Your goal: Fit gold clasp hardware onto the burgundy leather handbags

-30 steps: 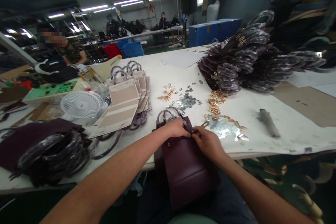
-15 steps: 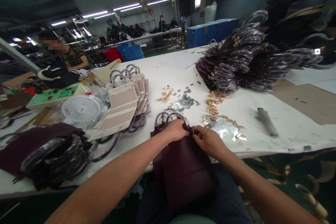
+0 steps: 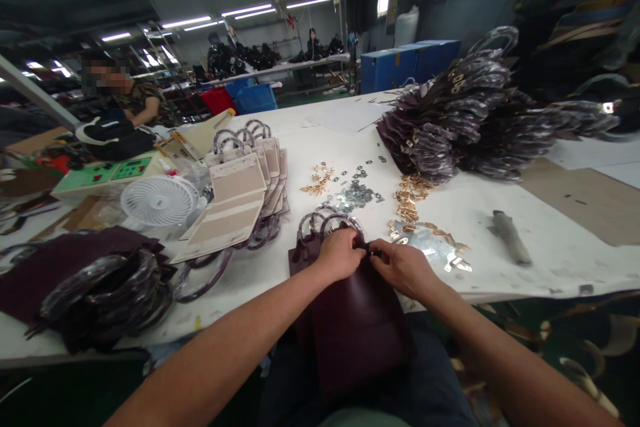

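Note:
A dark maroon bag panel [image 3: 357,327] hangs over the table's front edge onto my lap, on top of similar panels with plastic-wrapped handles [image 3: 333,219]. My left hand [image 3: 343,255] is closed on its upper edge, thumb toward the right. Close beside it, my right hand [image 3: 401,268] pinches at the same edge near the corner; a small dark piece with a glint shows at its fingertips, too small to name. Behind the hands lie gold metal fittings [image 3: 409,197] and small grey metal plates [image 3: 357,195].
Beige-backed panels with handles [image 3: 237,180] lie left, near a white fan [image 3: 160,203] and a maroon stack [image 3: 100,287]. At the right are a big heap of wrapped-handle panels [image 3: 440,120], a grey-wrapped tool [image 3: 511,237] and brown board [image 3: 583,203]. A person [image 3: 143,103] sits across at left.
Both hands stay at the panel's upper edge, with small shifts of the fingers. The left fingers have closed in slightly toward the right hand. The whole view has shifted a little.

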A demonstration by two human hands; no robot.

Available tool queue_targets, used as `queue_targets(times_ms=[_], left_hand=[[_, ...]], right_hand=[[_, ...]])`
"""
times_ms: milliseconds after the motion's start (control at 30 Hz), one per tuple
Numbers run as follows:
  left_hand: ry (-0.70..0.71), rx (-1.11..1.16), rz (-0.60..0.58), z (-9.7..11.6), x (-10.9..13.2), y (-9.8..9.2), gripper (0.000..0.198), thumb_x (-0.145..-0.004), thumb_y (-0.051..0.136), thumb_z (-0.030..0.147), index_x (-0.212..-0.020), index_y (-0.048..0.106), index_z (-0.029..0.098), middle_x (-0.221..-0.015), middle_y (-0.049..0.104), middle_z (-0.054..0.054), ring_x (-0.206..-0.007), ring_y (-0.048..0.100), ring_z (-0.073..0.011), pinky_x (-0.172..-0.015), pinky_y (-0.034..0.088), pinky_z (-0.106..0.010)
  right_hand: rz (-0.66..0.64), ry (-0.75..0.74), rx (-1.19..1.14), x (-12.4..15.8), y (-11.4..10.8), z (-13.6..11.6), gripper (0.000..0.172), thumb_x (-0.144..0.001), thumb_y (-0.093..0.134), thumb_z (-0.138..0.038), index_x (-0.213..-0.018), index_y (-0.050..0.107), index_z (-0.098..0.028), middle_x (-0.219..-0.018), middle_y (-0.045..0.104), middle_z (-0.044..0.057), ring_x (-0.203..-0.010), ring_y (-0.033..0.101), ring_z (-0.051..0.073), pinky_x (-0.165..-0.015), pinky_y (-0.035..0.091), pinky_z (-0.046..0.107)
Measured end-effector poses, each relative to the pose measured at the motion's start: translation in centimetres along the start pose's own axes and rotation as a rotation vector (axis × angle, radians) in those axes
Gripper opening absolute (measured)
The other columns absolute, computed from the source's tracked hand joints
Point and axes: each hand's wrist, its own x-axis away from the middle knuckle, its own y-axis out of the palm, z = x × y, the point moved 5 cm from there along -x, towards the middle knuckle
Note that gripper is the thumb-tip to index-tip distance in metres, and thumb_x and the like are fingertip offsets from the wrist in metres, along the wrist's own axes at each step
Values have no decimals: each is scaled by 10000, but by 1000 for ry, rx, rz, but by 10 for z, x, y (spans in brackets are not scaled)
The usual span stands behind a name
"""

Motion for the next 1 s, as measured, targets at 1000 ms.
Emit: queue_targets(times_ms=[1000], left_hand=[[355,41,586,13,150,-47,650,-907,634,294,-1519,421,346,-1528,502,-117,-1404,469,-367,-1189,395,-590]], right_hand=[[132,179,-724,17,-65,-56,479,-674,774,-663,-982,843,-303,-1121,778,62,-1064,725,408,-805,660,392]])
